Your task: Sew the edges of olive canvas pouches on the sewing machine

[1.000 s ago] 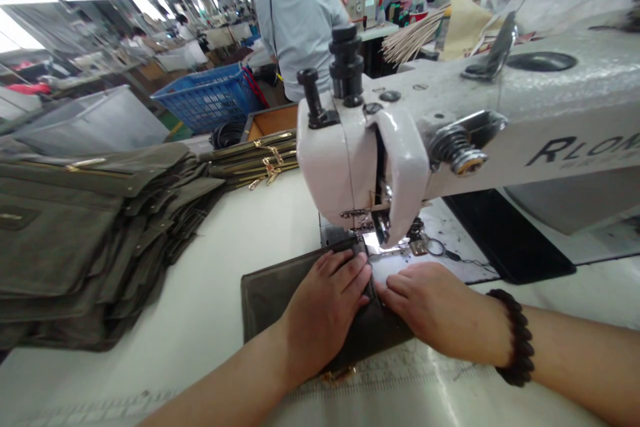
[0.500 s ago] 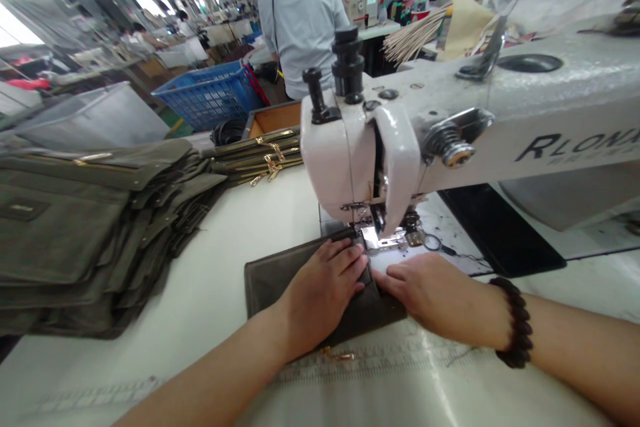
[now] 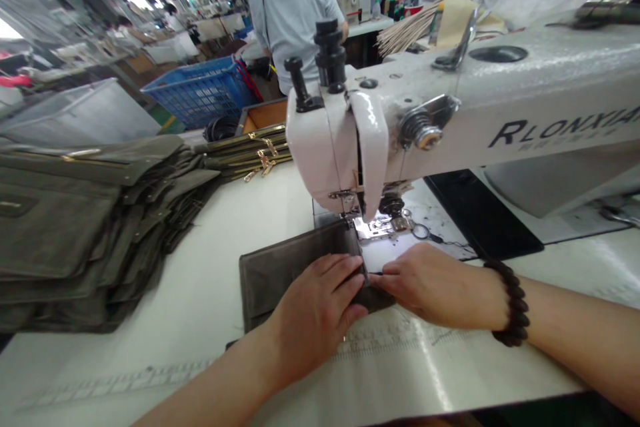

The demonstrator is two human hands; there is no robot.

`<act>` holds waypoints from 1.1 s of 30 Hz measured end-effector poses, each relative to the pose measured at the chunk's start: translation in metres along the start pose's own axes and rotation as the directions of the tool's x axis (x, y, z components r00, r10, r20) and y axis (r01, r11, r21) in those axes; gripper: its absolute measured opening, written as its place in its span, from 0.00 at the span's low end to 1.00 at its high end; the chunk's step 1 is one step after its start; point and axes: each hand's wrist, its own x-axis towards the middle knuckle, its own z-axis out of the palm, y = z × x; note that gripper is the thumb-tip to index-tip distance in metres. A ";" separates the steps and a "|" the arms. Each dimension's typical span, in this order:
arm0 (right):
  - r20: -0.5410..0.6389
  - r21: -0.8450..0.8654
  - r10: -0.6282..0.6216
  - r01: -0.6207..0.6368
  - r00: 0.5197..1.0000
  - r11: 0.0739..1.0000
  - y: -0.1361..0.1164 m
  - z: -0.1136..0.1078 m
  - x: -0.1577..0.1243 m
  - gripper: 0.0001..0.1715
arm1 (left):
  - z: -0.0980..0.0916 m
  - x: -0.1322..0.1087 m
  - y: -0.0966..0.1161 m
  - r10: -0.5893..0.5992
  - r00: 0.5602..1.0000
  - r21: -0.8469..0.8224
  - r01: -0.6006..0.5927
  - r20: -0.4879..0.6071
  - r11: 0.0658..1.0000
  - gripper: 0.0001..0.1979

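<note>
A dark olive fabric piece lies flat on the white table, its upper right corner under the needle area of a white sewing machine. My left hand rests on the piece, palm down, fingers extended toward its right edge. At that same edge, my right hand, with a dark bead bracelet at the wrist, pinches the fabric between thumb and fingers. A ruler scale runs along the table just below the hands.
Olive fabric pieces are piled at the left. Behind them are zippered pieces, a blue crate and a white bin. A person in a light shirt stands beyond the machine, whose arm spans the right side.
The view has shifted slightly. My left hand has slid down the fabric, away from the needle, uncovering more of the piece's upper part. The gold zipper pull near the ruler is now mostly hidden.
</note>
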 end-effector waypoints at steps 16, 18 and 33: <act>0.128 0.236 0.055 -0.084 0.990 0.968 0.008 -0.036 -0.006 0.04 | 0.003 -0.004 0.002 0.026 0.997 0.031 -0.028 0.070 0.999 0.17; 0.079 0.222 0.053 -0.070 0.995 0.972 0.007 -0.036 -0.007 0.10 | 0.003 -0.004 0.001 0.031 0.997 0.038 -0.034 0.072 0.999 0.17; 0.038 -0.115 -0.198 0.201 0.979 0.973 -0.009 -0.004 -0.010 0.07 | 0.006 -0.007 0.006 -0.006 0.999 0.060 0.003 0.048 0.998 0.16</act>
